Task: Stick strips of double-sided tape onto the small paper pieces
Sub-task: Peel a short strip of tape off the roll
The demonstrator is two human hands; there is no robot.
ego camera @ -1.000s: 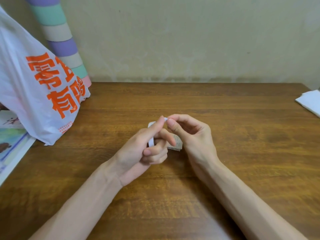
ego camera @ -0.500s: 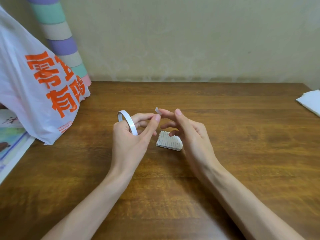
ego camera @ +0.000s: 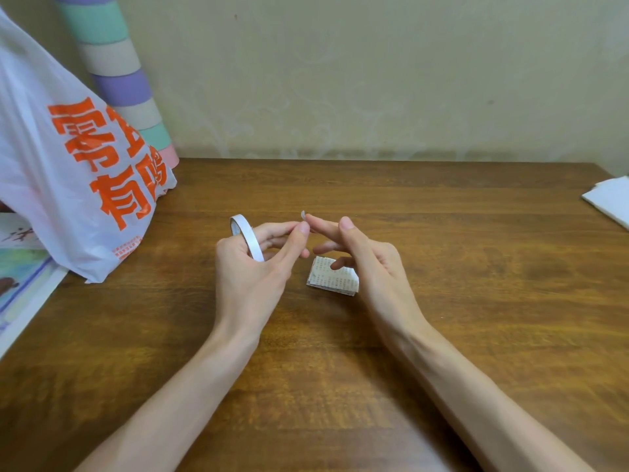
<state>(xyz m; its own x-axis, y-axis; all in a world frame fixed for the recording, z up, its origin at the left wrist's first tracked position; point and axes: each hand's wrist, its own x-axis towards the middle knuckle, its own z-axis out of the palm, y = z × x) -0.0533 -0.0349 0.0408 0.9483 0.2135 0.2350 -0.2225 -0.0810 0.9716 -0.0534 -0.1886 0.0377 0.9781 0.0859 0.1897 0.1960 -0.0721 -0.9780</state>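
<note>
The left hand [ego camera: 252, 267] grips the tape roll [ego camera: 246, 236]. The right hand [ego camera: 371, 267] is held straight-fingered, with a short tape strip [ego camera: 303, 215] clinging to its index fingertip. The strip looks light, limp and tacky, so it is best held by one end. The small paper pieces [ego camera: 335, 279] lie stacked on the tabletop [ego camera: 476, 267] just under that hand.

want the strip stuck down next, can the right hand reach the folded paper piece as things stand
Probably yes: the right hand is right over the folded paper piece, partly hiding it, with nothing seen between them. Only a small tape strip sits at its index fingertip.
</note>
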